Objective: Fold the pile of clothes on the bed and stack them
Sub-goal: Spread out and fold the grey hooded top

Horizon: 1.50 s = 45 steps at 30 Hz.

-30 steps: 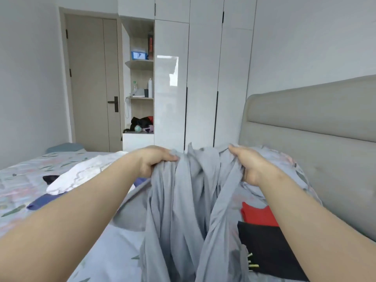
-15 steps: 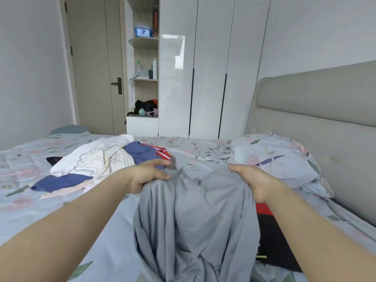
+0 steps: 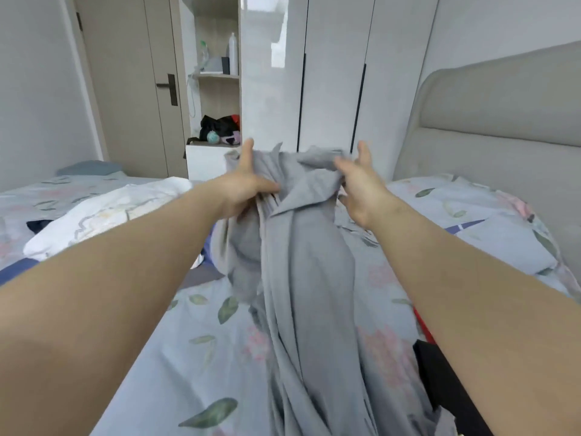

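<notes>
A long grey garment (image 3: pixel 303 278) hangs bunched between my outstretched arms and trails down onto the bed (image 3: pixel 201 357) toward me. My left hand (image 3: pixel 242 188) pinches its upper edge under the thumb, with one finger pointing straight up. My right hand (image 3: pixel 361 187) is beside the garment's top right edge with its fingers spread and straight, touching the cloth at most lightly; it is blurred. The pile of unfolded clothes lies at the left: a white floral piece (image 3: pixel 107 209) over a navy one (image 3: pixel 14 273).
A black garment (image 3: pixel 440 376) with a red one (image 3: pixel 423 324) lies on the bed under my right forearm. A floral pillow (image 3: pixel 503 247) sits against the grey headboard (image 3: pixel 503 136) on the right. White wardrobes (image 3: pixel 330 73) and a door (image 3: pixel 132 73) stand beyond the bed.
Both hands have lifted and thrust the grey garment forward, away from me. My right hand's fingers have opened out from their grip, and the cloth is now bunched narrower.
</notes>
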Each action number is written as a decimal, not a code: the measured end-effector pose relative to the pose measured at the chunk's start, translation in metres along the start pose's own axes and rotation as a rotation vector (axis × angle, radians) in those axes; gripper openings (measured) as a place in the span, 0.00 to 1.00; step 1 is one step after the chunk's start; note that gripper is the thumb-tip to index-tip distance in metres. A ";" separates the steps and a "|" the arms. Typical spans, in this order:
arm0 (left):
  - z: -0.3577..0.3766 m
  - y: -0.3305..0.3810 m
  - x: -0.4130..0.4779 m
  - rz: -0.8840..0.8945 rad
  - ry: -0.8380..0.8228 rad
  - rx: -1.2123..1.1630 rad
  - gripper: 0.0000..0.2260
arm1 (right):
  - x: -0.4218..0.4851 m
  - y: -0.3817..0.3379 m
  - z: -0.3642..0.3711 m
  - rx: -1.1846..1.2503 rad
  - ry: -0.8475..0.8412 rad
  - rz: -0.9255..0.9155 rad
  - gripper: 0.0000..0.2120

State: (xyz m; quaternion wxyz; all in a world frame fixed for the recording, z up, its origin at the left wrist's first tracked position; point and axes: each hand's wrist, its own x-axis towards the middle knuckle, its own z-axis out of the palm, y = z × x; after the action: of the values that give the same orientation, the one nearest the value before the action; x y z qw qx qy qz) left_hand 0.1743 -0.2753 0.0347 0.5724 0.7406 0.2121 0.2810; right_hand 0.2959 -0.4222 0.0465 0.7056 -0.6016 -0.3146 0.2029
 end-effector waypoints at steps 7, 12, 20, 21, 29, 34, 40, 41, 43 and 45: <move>0.021 -0.172 -0.031 -0.464 -0.058 0.417 0.10 | -0.012 0.162 -0.013 -0.760 -0.086 0.281 0.28; 0.032 -0.225 -0.092 -0.544 0.099 0.368 0.12 | -0.079 0.214 -0.016 -0.837 -0.160 0.268 0.03; 0.077 -0.216 -0.124 -0.524 0.098 0.181 0.11 | -0.140 0.200 -0.022 -0.999 -0.498 0.390 0.14; 0.081 -0.215 -0.124 -0.537 0.086 0.219 0.12 | -0.142 0.198 -0.023 -0.983 -0.552 0.394 0.12; 0.076 -0.195 -0.125 -0.716 0.132 -0.095 0.07 | -0.148 0.193 -0.028 -0.767 -0.407 0.543 0.08; 0.017 -0.180 -0.129 -0.715 0.383 -0.373 0.10 | -0.149 0.193 -0.016 -0.900 -0.393 0.516 0.18; -0.076 -0.195 -0.132 -0.690 0.652 -0.282 0.08 | -0.149 0.209 -0.003 -1.089 -0.417 0.432 0.03; -0.086 -0.202 -0.132 -0.683 0.701 -0.177 0.09 | -0.149 0.209 -0.002 -0.939 -0.361 0.464 0.04; -0.084 -0.210 -0.138 -0.631 0.737 0.046 0.04 | -0.147 0.206 0.003 -0.691 -0.250 0.520 0.09; -0.063 -0.216 -0.146 -0.640 0.635 0.166 0.24 | -0.147 0.203 0.006 -0.591 -0.191 0.537 0.11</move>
State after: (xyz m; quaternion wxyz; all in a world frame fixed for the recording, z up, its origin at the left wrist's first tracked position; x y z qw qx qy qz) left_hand 0.0240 -0.2671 -0.1879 0.4757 0.5586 0.6168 0.2850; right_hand 0.2045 -0.4760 -0.1803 0.3920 -0.8177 -0.2551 0.3357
